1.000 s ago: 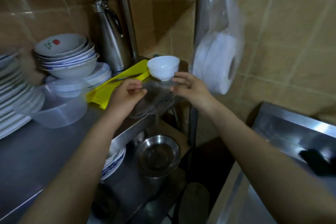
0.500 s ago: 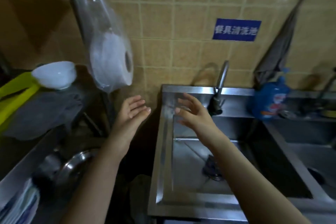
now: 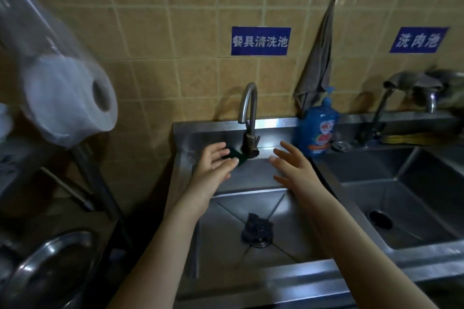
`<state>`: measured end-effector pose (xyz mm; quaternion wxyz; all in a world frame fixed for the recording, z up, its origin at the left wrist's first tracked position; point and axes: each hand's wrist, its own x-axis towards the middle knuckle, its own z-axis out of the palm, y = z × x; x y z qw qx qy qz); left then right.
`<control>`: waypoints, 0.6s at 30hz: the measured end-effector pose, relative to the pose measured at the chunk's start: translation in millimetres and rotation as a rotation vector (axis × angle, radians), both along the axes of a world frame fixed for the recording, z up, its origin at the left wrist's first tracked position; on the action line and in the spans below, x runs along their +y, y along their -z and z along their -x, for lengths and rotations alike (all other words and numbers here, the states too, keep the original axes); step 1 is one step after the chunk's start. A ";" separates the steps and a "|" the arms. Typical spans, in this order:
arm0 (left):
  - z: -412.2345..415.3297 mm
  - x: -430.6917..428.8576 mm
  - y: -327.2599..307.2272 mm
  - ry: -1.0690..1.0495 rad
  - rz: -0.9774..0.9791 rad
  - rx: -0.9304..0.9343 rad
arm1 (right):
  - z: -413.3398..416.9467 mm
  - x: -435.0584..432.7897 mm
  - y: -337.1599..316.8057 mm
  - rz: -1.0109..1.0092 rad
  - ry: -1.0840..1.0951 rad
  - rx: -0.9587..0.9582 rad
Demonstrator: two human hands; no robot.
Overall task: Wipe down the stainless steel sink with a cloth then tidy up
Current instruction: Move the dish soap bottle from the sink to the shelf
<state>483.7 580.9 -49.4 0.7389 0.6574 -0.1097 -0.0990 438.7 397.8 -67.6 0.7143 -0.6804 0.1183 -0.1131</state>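
The stainless steel sink (image 3: 251,178) fills the middle, with a curved tap (image 3: 248,118) on its back ledge and a dark scrubber (image 3: 257,229) over the drain. My left hand (image 3: 213,165) hovers over the back left of the basin, fingers apart, its fingertips right by a dark green scouring pad (image 3: 237,155) at the tap's base. Whether they touch the pad I cannot tell. My right hand (image 3: 291,165) is spread open to the right of the tap, holding nothing. A grey cloth (image 3: 317,68) hangs from a wall hook above the ledge.
A blue detergent bottle (image 3: 319,128) stands on the ledge right of the tap. A second sink (image 3: 406,195) lies to the right, with rags (image 3: 416,83) draped over its tap. A bagged paper roll (image 3: 72,100) hangs at left, above a steel bowl (image 3: 47,271).
My view swung right from the dish shelf to the sink. Both hands left the dark cloth on the shelf and moved forward over the basin, toward the tap.
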 end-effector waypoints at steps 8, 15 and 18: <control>-14.6 -101.1 13.6 -0.017 -0.031 0.048 | -18.6 -104.7 16.0 -0.024 0.002 0.021; -42.7 -168.4 29.2 0.011 -0.054 0.081 | -38.0 -167.0 35.9 -0.081 0.068 0.067; -62.4 -195.9 36.6 0.028 -0.065 0.099 | -48.8 -186.7 42.8 -0.104 0.110 0.083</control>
